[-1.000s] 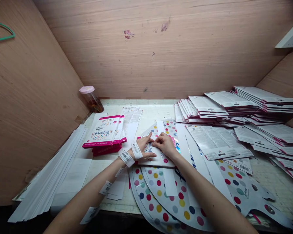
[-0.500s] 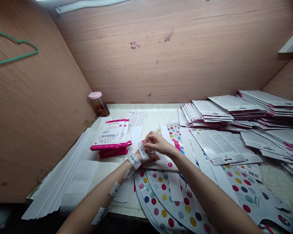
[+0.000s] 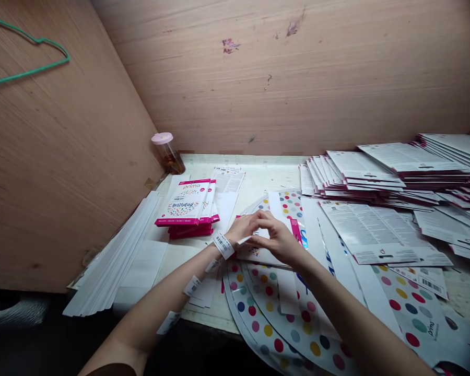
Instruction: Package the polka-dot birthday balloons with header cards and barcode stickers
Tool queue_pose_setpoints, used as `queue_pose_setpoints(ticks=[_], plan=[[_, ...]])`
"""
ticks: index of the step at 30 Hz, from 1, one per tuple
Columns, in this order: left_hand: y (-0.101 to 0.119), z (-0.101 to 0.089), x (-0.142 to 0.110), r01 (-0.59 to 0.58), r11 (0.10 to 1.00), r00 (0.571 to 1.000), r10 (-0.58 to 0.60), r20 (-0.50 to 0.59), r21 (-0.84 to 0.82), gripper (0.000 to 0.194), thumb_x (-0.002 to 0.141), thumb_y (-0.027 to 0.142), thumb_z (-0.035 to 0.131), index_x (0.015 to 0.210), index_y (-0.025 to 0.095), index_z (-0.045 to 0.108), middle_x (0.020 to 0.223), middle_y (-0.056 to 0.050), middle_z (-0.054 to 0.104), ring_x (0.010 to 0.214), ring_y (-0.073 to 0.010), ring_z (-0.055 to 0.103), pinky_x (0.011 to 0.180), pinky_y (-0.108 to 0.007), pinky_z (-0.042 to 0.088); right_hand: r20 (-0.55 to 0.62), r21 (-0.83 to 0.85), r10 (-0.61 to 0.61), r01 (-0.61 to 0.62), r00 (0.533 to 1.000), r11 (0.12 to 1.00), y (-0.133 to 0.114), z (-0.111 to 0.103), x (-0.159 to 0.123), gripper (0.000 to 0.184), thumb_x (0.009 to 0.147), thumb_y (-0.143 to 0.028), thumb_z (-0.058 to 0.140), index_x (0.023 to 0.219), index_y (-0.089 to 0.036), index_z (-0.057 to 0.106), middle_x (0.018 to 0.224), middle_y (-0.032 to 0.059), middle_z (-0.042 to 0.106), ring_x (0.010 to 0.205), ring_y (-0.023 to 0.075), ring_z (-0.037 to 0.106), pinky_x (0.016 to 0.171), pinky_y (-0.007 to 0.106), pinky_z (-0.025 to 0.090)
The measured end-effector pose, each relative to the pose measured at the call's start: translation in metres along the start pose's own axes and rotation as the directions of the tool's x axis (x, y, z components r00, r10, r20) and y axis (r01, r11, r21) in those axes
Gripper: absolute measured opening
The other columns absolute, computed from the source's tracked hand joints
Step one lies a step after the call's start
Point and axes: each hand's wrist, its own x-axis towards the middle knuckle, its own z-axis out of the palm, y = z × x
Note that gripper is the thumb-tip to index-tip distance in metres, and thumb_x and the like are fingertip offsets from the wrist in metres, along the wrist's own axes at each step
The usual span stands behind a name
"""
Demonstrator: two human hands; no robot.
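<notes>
White label (image 3: 244, 240), right fingers (image 3: 263, 242) pinching

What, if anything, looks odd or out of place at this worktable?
Barcode labels stuck along the person's left forearm look odd: skin is an unusual place for them. The dotted sheets overhang the front edge of the table.

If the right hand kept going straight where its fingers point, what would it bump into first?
Probably the left hand: the fingers of the right hand point toward it, a white label at their tips. They may already be touching; the depth is unclear.
</notes>
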Motion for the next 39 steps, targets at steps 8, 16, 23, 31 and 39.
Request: queue_pose_setpoints(ticks=[8,16,23,31,39], plan=[[-0.009,0.001,-0.003,-0.082,0.996,0.996,0.081,-0.020,-0.035,0.102,0.065,0.038,0.078,0.150,0.021,0.025,0.121,-0.009,0.065,0.114,-0.0287,0.059,0.101,-0.045,0.042,0.027,0.086,-0.047,0.044,0.999,0.995,0.002,-0.003,-0.041,0.006,0.084,-0.029,0.068,0.080,-0.028,0.073,0.089,0.0039,0.056,0.092,0.0212,0.053,0.090,0.041,0.042],[0.002,0.000,-0.008,-0.009,0.999,0.999,0.007,-0.042,-0.050,0.104,0.066,0.037,0.079,0.151,0.019,0.023,0.125,-0.010,0.062,0.118,-0.0305,0.056,0.104,-0.046,0.038,-0.104,0.151,0.189,-0.172,0.976,0.973,0.007,-0.027,-0.030,0.025,0.081,-0.047,0.067,0.077,-0.023,0.065,0.083,0.0032,0.058,0.080,0.0183,0.055,0.074,0.034,0.046],[0.003,-0.002,-0.007,0.014,0.998,0.999,-0.017,-0.037,-0.060,0.114,0.060,0.044,0.086,0.152,0.022,0.022,0.123,-0.010,0.060,0.115,-0.0307,0.055,0.103,-0.046,0.038,-0.273,-0.077,0.388,-0.422,0.880,0.903,0.074,-0.029,0.003,0.035,0.070,-0.053,0.066,0.065,-0.020,0.058,0.075,0.0032,0.056,0.077,0.0199,0.052,0.073,0.035,0.043],[0.003,-0.002,-0.008,0.013,0.998,0.999,-0.015,-0.036,-0.057,0.115,0.061,0.040,0.086,0.153,0.025,0.019,0.125,-0.011,0.056,0.117,-0.0310,0.053,0.104,-0.048,0.038,-0.374,-0.347,0.371,-0.500,0.850,0.794,0.085,-0.014,0.003,0.014,0.076,-0.031,0.063,0.066,-0.021,0.061,0.084,0.0044,0.058,0.094,0.0255,0.046,0.086,0.040,0.037],[0.003,-0.002,-0.008,0.000,0.999,1.000,0.000,-0.018,-0.036,0.110,0.063,0.044,0.084,0.152,0.022,0.023,0.150,-0.017,0.038,0.137,-0.0352,0.037,0.111,-0.052,0.032,-0.386,-0.463,0.360,-0.516,0.849,0.720,0.082,-0.012,0.003,0.009,0.077,-0.030,0.069,0.081,-0.023,0.064,0.093,0.0030,0.048,0.098,0.0238,0.051,0.087,0.038,0.040]])
